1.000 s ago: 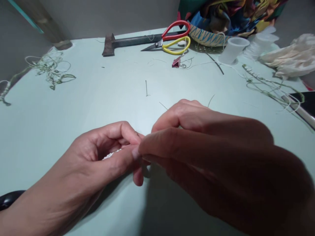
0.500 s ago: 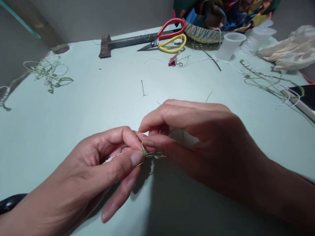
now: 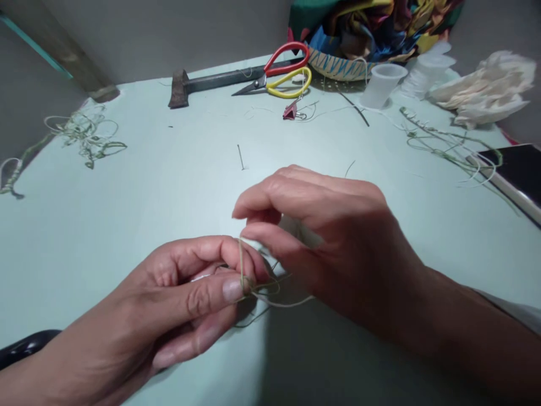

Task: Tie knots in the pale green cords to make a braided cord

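Observation:
Between thumb and fingers my left hand (image 3: pixel 186 299) pinches thin green and white cords, gathered in a small knot at the thumb tip. A strand of green cord (image 3: pixel 241 260) stands upright from this pinch, reaching the tip of my right thumb. My right hand (image 3: pixel 321 225) hovers just above and to the right, its thumb and index finger apart. Whether the strand touches the right thumb or only passes behind it, I cannot tell. A loose white cord (image 3: pixel 291 305) curves from the pinch to beneath my right hand. The other right fingers are partly hidden.
Scissors (image 3: pixel 266 82) with red and yellow handles lie against a hammer (image 3: pixel 180 90) at the back. A binder clip (image 3: pixel 291 111) and a pin (image 3: pixel 240 157) are nearer. Tangled cords (image 3: pixel 88 132) sit left; plastic cups (image 3: pixel 382 84) and a dark flat object (image 3: pixel 518 169) sit right.
My right thumb has lifted off the left fingertips, and its gap to the index finger shows. The green strand now stretches upward. My left hand is slightly lower, its lower finger drawn in.

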Demonstrator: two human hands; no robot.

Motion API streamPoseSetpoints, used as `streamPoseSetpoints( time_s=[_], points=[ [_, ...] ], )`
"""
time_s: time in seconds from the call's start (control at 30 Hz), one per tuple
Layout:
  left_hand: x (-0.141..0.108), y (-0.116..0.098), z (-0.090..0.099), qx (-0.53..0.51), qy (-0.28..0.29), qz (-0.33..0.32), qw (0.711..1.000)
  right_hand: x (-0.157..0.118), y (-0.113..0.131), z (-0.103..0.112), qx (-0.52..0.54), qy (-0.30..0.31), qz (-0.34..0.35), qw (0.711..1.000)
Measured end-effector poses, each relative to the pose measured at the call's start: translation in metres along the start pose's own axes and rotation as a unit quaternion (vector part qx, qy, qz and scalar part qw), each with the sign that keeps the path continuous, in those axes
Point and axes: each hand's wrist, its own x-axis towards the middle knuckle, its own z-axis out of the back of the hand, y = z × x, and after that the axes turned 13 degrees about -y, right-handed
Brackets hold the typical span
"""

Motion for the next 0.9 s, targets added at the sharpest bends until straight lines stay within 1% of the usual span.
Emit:
streamPoseSetpoints(
  time_s=[0.07, 0.13, 0.2, 0.23, 0.27, 0.3, 0.33, 0.37, 0.4, 0.47, 0.5, 0.57, 0.6, 0.63, 0.67, 0.77, 0.83, 0.9],
  points=[
    [0.0, -0.002, -0.002, -0.015, -0.015, -0.01, 1.0, 0.0, 0.002, 0.002, -0.052, -0.039, 0.006, 0.998],
    [0.001, -0.005, -0.004, -0.028, -0.031, -0.031, 0.999, -0.003, 0.01, 0.005, -0.089, -0.084, 0.015, 0.992],
    [0.001, -0.008, -0.007, -0.049, -0.049, -0.054, 0.996, -0.01, 0.023, 0.006, -0.091, -0.124, 0.03, 0.988],
    [0.001, -0.01, -0.008, -0.061, -0.058, -0.058, 0.995, -0.015, 0.029, 0.006, -0.086, -0.116, 0.029, 0.989],
    [0.001, -0.011, -0.009, -0.071, -0.065, -0.059, 0.994, -0.021, 0.034, 0.004, -0.083, -0.134, 0.012, 0.987],
    [0.0, -0.011, -0.01, -0.078, -0.071, -0.057, 0.993, -0.026, 0.037, 0.001, -0.059, -0.119, 0.019, 0.991],
    [0.0, -0.012, -0.01, -0.084, -0.081, -0.059, 0.991, -0.03, 0.039, -0.003, -0.021, -0.046, 0.03, 0.998],
    [0.0, -0.012, -0.01, -0.086, -0.094, -0.062, 0.99, -0.033, 0.04, -0.008, -0.009, -0.015, 0.01, 1.0],
    [0.0, -0.012, -0.011, -0.086, -0.112, -0.069, 0.988, -0.034, 0.04, -0.012, 0.013, 0.023, -0.023, 0.999],
    [0.0, -0.011, -0.01, -0.085, -0.143, -0.081, 0.983, -0.031, 0.04, -0.021, 0.075, 0.068, -0.136, 0.986],
    [0.0, -0.011, -0.01, -0.085, -0.147, -0.08, 0.982, -0.027, 0.04, -0.024, 0.118, 0.091, -0.206, 0.967],
    [-0.001, -0.009, -0.009, -0.085, -0.137, -0.079, 0.984, -0.018, 0.04, -0.027, 0.202, 0.137, -0.327, 0.913],
    [-0.002, -0.008, -0.008, -0.089, -0.13, -0.083, 0.984, -0.015, 0.041, -0.028, 0.23, 0.154, -0.367, 0.888],
    [-0.003, -0.007, -0.008, -0.094, -0.125, -0.09, 0.984, -0.012, 0.041, -0.028, 0.247, 0.163, -0.388, 0.873],
    [-0.004, -0.005, -0.007, -0.098, -0.121, -0.099, 0.983, -0.011, 0.041, -0.028, 0.253, 0.159, -0.396, 0.868],
    [-0.005, -0.003, -0.006, -0.088, -0.116, -0.117, 0.982, -0.013, 0.041, -0.028, 0.231, 0.119, -0.373, 0.891],
    [-0.003, -0.002, -0.005, -0.073, -0.133, -0.121, 0.981, -0.017, 0.041, -0.027, 0.223, 0.104, -0.351, 0.904],
    [0.0, -0.002, -0.005, -0.067, -0.161, -0.125, 0.977, -0.02, 0.04, -0.026, 0.224, 0.118, -0.329, 0.91]
  ],
)
